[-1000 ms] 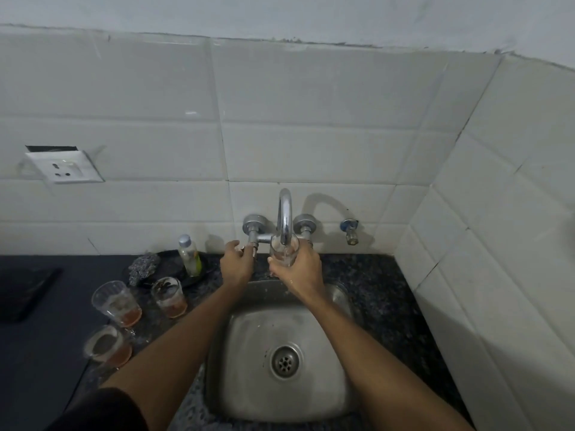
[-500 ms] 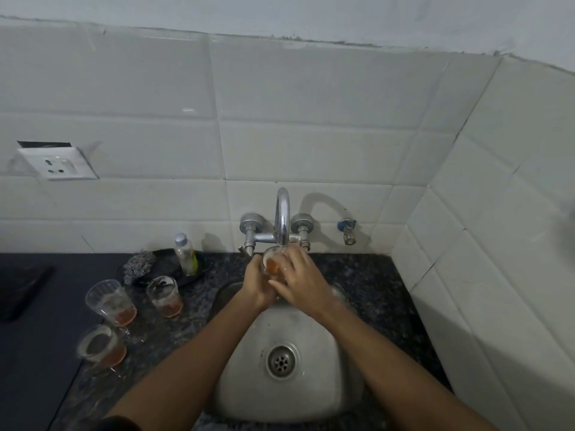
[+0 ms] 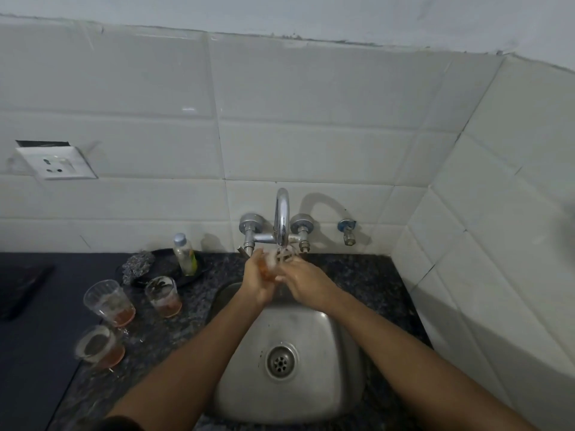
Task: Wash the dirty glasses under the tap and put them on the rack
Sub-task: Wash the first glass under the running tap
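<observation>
A clear glass (image 3: 273, 263) with an orange tint inside sits under the chrome tap (image 3: 281, 219), where water runs onto it. My left hand (image 3: 258, 279) grips the glass from the left. My right hand (image 3: 303, 279) holds it from the right, fingers curled over its rim side. Both hands are above the back edge of the steel sink (image 3: 336, 362). Three dirty glasses with brown residue stand on the counter to the left: one near the sink (image 3: 163, 296), one further left (image 3: 109, 303), one nearest me (image 3: 98, 348). No rack is in view.
A black dish (image 3: 161, 262) behind the glasses carries a steel scrubber (image 3: 137, 265) and a small bottle (image 3: 185, 254). A wall socket (image 3: 56, 163) is at the left. A spare valve (image 3: 348, 231) sticks out right of the tap. Tiled wall closes the right side.
My left hand left the tap handle and came onto the glass beside my right hand. Water now runs over the glass, which both hands hold under the spout.
</observation>
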Motion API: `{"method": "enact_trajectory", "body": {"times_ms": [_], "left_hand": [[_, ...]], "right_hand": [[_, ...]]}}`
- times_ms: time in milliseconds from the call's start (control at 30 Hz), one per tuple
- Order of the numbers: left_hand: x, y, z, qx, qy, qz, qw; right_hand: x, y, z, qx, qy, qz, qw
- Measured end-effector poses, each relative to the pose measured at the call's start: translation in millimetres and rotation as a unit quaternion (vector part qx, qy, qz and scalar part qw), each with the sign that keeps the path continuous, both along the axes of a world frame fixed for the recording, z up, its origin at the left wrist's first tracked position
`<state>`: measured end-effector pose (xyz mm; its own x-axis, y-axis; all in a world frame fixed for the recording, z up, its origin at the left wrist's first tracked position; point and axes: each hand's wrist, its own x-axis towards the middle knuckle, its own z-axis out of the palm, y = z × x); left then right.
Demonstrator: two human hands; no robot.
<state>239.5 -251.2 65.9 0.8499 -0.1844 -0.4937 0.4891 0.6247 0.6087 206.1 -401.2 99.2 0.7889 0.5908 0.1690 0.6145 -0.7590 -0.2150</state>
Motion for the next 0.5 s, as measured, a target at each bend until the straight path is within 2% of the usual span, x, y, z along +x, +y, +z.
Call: {"method": "enact_trajectory", "body": {"times_ms": [33, 100, 167, 233, 267, 333, 400, 467, 500], "left_hand": [[1.1, 1.7, 1.0, 0.002, 0.011, -0.029, 1.0], [3.6, 6.5, 7.4, 0.021, 0.042, -0.091, 0.995], [7.3, 9.3, 13.2, 0.036, 0.053, -0.112, 0.992], [8.2, 8.7, 20.6, 0.053, 0.021, -0.087, 0.995], [9.4, 6.9, 21.7, 0.051, 0.002, -0.061, 0.997], [9.0, 2.8, 20.7, 0.037, -0.01, -0.033, 0.999], [5.7, 3.5, 22.9, 0.028, 0.005, -0.059, 0.998], [7.7, 8.4, 24.1, 0.04, 0.015, -0.104, 0.994], [10.5, 10.6, 22.6, 0.058, 0.017, -0.117, 0.991]], "right_hand": [[2.4, -2.9, 3.9, -0.021, -0.003, 0.027, 0.999], [7.8, -11.7, 10.7, -0.092, -0.092, 0.121, 0.984], [14.6, -20.6, 10.0, -0.108, -0.123, 0.127, 0.978], [10.7, -13.6, -0.3, -0.023, -0.046, 0.03, 0.998], [5.3, -3.4, -4.1, 0.046, 0.018, -0.032, 0.998], [-1.8, 15.9, -7.1, 0.122, 0.061, -0.087, 0.987], [-3.7, 18.6, -2.9, 0.065, 0.041, -0.065, 0.995], [1.1, 8.9, 4.9, -0.043, -0.03, -0.01, 0.999], [5.5, 4.0, 4.8, -0.068, -0.054, 0.007, 0.996]]}}
